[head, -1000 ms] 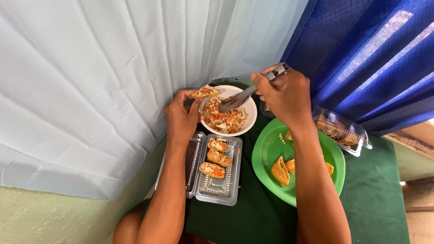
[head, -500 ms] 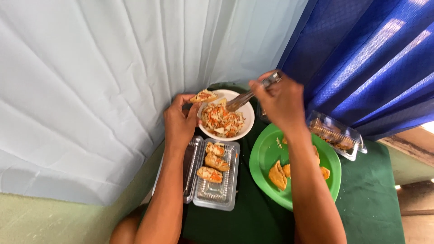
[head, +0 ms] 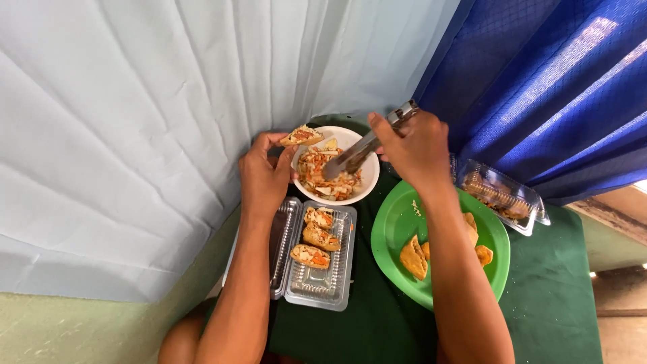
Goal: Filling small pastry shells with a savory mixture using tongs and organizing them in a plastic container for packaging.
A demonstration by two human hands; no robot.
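Holding a filled fried pastry shell (head: 301, 137) pinched between thumb and fingertips, the left hand (head: 264, 176) keeps it raised just beside the rim of the round white bowl (head: 367, 191), which carries a shredded orange and pale vegetable filling (head: 325, 176). The right hand (head: 416, 149) is closed around the handle of a pair of metal tongs (head: 362, 151), whose tips now rest down in the filling; half a second ago they stood higher over the bowl, so the tongs have dipped in for another portion while the shell has stayed in place. Below the bowl, an open clear plastic clamshell tray (head: 317, 286) holds three stuffed shells (head: 316, 237) in a row, with its lower part bare. To the right, a round green plastic plate (head: 397, 232) carries several unfilled golden fried pieces (head: 413, 257), partly hidden by the right forearm. A second clear plastic box (head: 504, 193), closed on brown contents, sits beyond the plate beside the blue curtain (head: 539, 87). All rest on a dark green cloth-covered surface (head: 552, 303).
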